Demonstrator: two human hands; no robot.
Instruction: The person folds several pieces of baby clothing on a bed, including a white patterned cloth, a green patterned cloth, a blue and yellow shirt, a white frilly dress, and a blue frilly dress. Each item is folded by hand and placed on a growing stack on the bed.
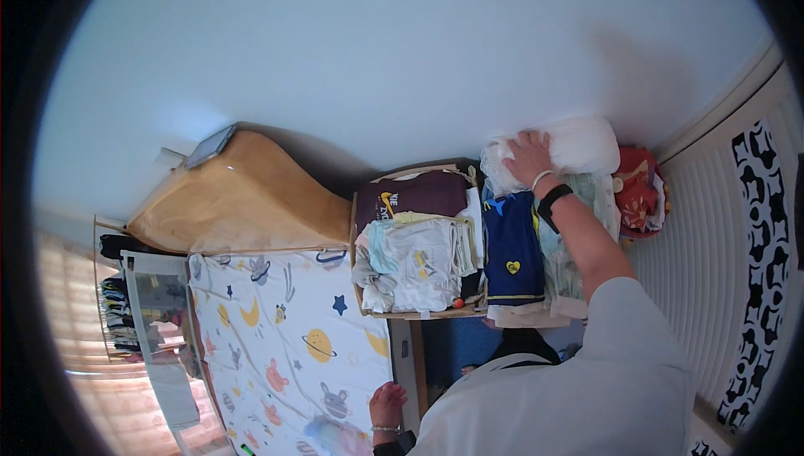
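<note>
My right hand [529, 157] lies with spread fingers on a white wrapped bundle [587, 145] against the wall. Below the bundle are a folded dark blue garment [514, 242] with a yellow heart patch and pale green fabric [562, 249]. To their left stands a box [422, 316] of folded clothes, with a maroon garment [411, 197] and a light printed garment [418, 258] on top. My left hand [387, 401], its fingers curled, hovers by the bed's edge away from the clothes; whether anything is in it cannot be told.
A bed sheet [317, 346] with moons, planets and animals covers the bed at left, beside a curved wooden headboard [251, 192] with a phone-like device [211, 147] on it. A red patterned bag [637, 189] stands right of the bundle, near a louvred door [691, 255]. Clothes hang near the curtain.
</note>
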